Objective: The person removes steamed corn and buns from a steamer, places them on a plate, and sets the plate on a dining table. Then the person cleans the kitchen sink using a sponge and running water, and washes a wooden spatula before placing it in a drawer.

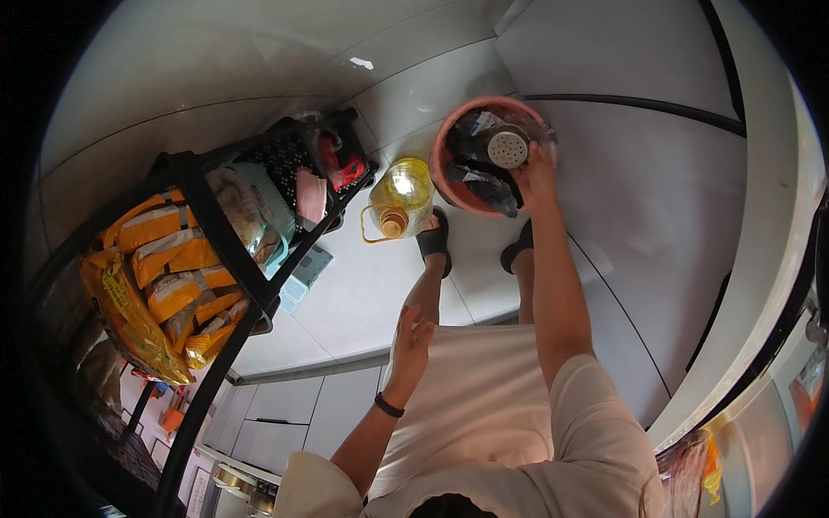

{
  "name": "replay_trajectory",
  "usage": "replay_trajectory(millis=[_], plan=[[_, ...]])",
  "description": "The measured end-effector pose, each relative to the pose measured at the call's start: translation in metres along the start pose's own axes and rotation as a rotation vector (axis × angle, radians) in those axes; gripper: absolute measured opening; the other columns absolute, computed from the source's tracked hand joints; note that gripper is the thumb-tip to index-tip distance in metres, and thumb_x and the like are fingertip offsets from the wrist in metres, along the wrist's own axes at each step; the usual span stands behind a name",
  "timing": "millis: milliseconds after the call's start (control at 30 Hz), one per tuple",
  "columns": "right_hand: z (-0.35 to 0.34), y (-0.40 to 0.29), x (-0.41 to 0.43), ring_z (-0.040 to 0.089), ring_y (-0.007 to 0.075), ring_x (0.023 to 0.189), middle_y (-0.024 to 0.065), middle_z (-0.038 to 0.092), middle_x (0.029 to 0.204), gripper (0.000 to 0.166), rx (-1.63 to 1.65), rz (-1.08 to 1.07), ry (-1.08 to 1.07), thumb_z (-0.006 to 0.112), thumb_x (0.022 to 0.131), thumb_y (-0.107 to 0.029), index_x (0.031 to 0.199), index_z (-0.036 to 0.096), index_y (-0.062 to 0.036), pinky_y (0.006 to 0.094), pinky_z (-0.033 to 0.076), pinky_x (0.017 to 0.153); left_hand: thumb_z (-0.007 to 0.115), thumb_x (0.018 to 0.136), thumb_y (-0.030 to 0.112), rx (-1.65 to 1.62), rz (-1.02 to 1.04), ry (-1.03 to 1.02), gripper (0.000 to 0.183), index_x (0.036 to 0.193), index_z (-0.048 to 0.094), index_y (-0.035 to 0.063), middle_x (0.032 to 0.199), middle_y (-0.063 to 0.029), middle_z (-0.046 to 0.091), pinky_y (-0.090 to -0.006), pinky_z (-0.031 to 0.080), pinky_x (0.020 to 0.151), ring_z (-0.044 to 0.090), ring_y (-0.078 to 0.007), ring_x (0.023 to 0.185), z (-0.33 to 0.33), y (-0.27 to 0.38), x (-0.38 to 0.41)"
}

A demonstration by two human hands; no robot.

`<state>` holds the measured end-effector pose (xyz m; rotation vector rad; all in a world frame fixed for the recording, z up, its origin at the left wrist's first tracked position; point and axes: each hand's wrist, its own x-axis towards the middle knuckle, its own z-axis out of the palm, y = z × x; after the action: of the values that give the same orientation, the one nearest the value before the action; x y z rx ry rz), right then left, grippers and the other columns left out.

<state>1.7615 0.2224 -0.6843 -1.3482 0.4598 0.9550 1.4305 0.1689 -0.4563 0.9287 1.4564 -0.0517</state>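
My right hand (537, 178) grips the edge of a round perforated metal strainer (508, 149), which looks like a sink drain basket. It is held over the mouth of a pink-orange waste bin (439, 146). Crumpled dark plastic bags (486, 184) lie inside the bin, and the strainer and hand hide part of them. My left hand (411, 349) hangs in front of my shirt with nothing in it, its fingers loosely bent and apart. A dark bracelet (388, 406) circles that wrist.
A large oil bottle (403, 188) with a yellow handle stands left of the bin. Further left, a black shelf rack (223, 239) holds yellow-orange packets (181, 265) and a light-blue plastic basket (272, 201). Light cabinet fronts (647, 213) rise at right. My slippered feet (434, 239) are near the bin.
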Motion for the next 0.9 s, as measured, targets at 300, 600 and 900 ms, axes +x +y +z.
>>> replay_trajectory(millis=[300,600,900], plan=[[0.011,-0.004,-0.023,0.054,0.0163,0.094,0.0036,0.054,0.114,0.035,-0.181,0.208,0.044,0.045,0.099,-0.022,0.130,0.043,-0.0064,0.0308,0.050,0.077,0.053,0.094,0.013,-0.080,-0.094,0.008,0.047,0.138,0.035,0.0056,0.146,-0.0169,0.026,-0.0285,0.042,0.095,0.050,-0.0201,0.116,-0.009,-0.007,-0.013],[-0.024,0.015,-0.017,0.054,0.0177,0.085,0.0024,0.055,0.096,0.024,-0.145,0.134,0.244,0.048,0.098,-0.020,0.118,0.049,-0.0091,0.0324,0.046,0.072,0.051,0.096,0.019,-0.026,-0.158,-0.044,0.047,0.137,0.036,0.0029,0.143,-0.0140,0.033,-0.0295,0.040,0.097,0.050,-0.0193,0.116,-0.007,0.006,-0.029],[0.048,-0.086,-0.219,0.050,0.0266,0.089,0.0030,0.058,0.094,0.008,-1.293,-1.127,-0.186,0.062,0.078,-0.007,0.085,0.059,-0.0079,0.0387,0.033,0.076,0.047,0.096,0.027,-0.157,-0.030,-0.041,0.046,0.136,0.039,0.0037,0.136,-0.0102,0.041,-0.0329,0.037,0.099,0.048,-0.0194,0.116,0.009,0.073,-0.042]])
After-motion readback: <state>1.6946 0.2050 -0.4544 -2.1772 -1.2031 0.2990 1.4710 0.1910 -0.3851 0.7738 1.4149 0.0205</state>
